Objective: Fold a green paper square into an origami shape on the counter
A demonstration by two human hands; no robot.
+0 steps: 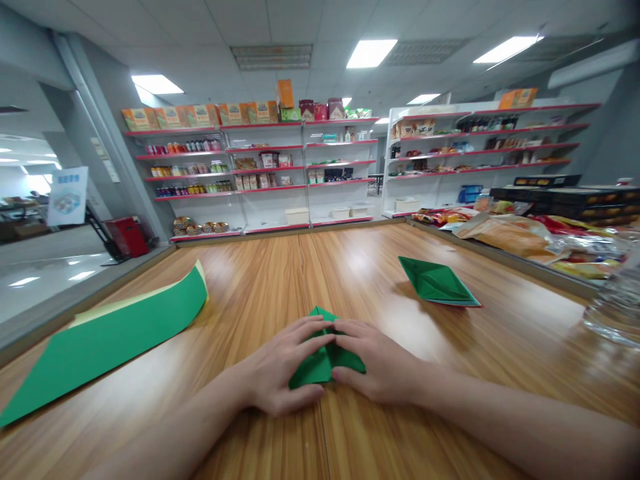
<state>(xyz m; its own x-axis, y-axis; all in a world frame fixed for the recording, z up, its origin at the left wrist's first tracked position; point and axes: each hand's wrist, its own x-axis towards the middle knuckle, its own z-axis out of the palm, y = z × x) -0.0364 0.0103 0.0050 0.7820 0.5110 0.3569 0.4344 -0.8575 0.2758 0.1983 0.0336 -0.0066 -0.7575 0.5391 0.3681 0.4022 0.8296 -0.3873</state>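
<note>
Folded green paper lies beneath left hand and right hand, both unclenched.

Remotely, I viewed a wood-grain tabletop: curled green paper lay at left, a folded green sheet near the front, a paper boat and clear container at right.

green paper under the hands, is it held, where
Folded green paper: left hand lies over its left side, right hand over its right; no clear grip shows.
</note>
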